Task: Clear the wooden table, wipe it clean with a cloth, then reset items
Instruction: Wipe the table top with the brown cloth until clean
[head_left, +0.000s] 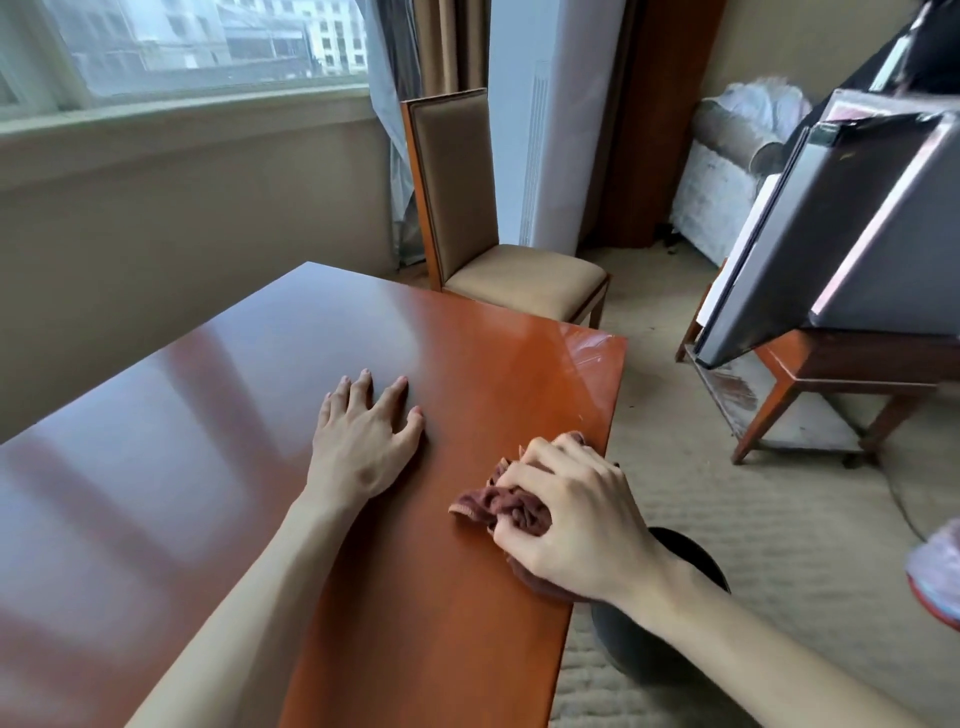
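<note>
Clenched over a bunched reddish-brown cloth, right hand pressing it down near right edge of wooden table. Left hand released, flat, fingers spread on bare top just left of cloth, holding nothing, apparently bracing.

Tabletop bare in view, so clearing looks done; wiping step in hand, reset not yet begun. Cloth partly overhanging or right at table's right edge, hard to tell which. Smeared streaks visible at far right corner, probably still to wipe.

To do well:
- Flatten cloth under palm rather than balled up, more contact.
- Overlapping passes, far to near, working along right edge up to streaked corner.
- Even pressure, left hand steadying, shifted clear of cloth's path.
- Sweep crumbs off edge toward dark bin sitting on carpet below right edge, near wrist.
- Then left half of top, glare there hiding any marks.

Risks: cloth slipping off edge, missing far corner, fingerprints from bracing left palm on glossy finish.

Chair at far side, side stand with grey folders at right, likely holding cleared items, not certain.
</note>
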